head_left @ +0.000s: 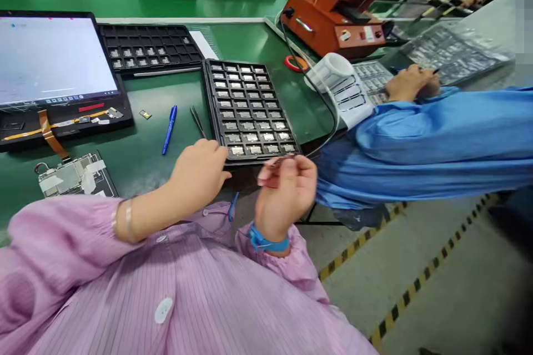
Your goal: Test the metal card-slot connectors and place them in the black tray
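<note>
My right hand (286, 191) is raised off the near edge of the black tray (213, 116). Its thumb and fingers pinch a small dark part (277, 162), too small and covered to name. Rows of small silvery modules (241, 104) fill the tray's pockets. Beside the tray's near left corner is my left hand (195, 172), back up, thumb sticking out to the right. Its other fingers are curled and mostly hidden. Dark tweezers (197, 121) end right at its knuckles; whether it grips them I cannot tell. A blue pen (169, 130) and a small loose module (145, 114) lie to the left.
At left, a lit tablet screen (54, 61) stands above a circuit board (75, 176) joined by an orange ribbon cable. A second tray (175, 50) lies behind. Rightward are red tape (296, 63), a white roll (333, 69), an orange machine (320, 28) and a co-worker's blue sleeve (437, 144).
</note>
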Tool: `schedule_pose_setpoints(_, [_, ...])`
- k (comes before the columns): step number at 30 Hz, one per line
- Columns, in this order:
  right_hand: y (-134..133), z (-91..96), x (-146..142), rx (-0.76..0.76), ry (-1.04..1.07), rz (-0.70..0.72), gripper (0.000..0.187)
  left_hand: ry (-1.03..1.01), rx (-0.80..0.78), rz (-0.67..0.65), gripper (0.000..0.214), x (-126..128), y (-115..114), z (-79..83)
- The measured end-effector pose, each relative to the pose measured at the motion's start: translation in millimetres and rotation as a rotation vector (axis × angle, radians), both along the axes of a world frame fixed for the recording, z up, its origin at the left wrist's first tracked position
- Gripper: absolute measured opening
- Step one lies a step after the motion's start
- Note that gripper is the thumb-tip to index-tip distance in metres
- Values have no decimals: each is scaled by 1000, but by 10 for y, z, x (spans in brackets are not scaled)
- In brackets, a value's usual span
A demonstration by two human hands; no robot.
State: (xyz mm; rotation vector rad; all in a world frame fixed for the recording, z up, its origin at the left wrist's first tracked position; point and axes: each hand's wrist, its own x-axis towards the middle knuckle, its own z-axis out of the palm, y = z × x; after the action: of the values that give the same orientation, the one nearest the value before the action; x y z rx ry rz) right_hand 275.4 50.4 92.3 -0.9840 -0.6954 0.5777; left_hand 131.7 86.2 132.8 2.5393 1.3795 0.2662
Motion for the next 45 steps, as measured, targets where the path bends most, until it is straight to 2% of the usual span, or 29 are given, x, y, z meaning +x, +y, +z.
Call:
schedule_pose_setpoints(2, [-35, 34, 240, -4, 23, -111, 19, 76, 53, -102, 23, 237, 122, -110])
schedule_pose_setpoints(4, [-96, 44, 443, -39, 19, -157, 20, 107, 97, -155, 20, 391, 210, -231])
schedule_pose_setpoints(7, [-210, -8, 678, -84, -26, -180, 28, 124, 127, -156, 14, 479, 275, -343])
schedule_pose_setpoints(10, [-285, -127, 860, -111, -43, -232, 40, 105, 118, -120, 14, 481, 294, -348])
schedule_pose_setpoints(15, [-301, -295, 1046, -178, -14, -273, 26, 123, 146, -155, 15, 479, 292, -284])
schedule_pose_setpoints(21, [-300, -401, 1078, -244, -155, -234, 28, 101, 164, -123, 19, 503, 289, -190])
schedule_pose_setpoints(27, [-235, -557, 1081, -293, -193, -216, 24, -7, 231, -78, 23, 530, 302, 24])
schedule_pose_setpoints(32, [-29, -599, 986, -319, -221, -167, 20, -93, 228, -40, 19, 534, 326, 215])
schedule_pose_setpoints(39, [342, -625, 941, -322, -462, -312, 11, -119, 244, -14, 20, 529, 365, 352])
schedule_pose_setpoints(45, [429, -653, 991, -393, -759, -367, 13, -143, 242, -13, 19, 517, 349, 347])
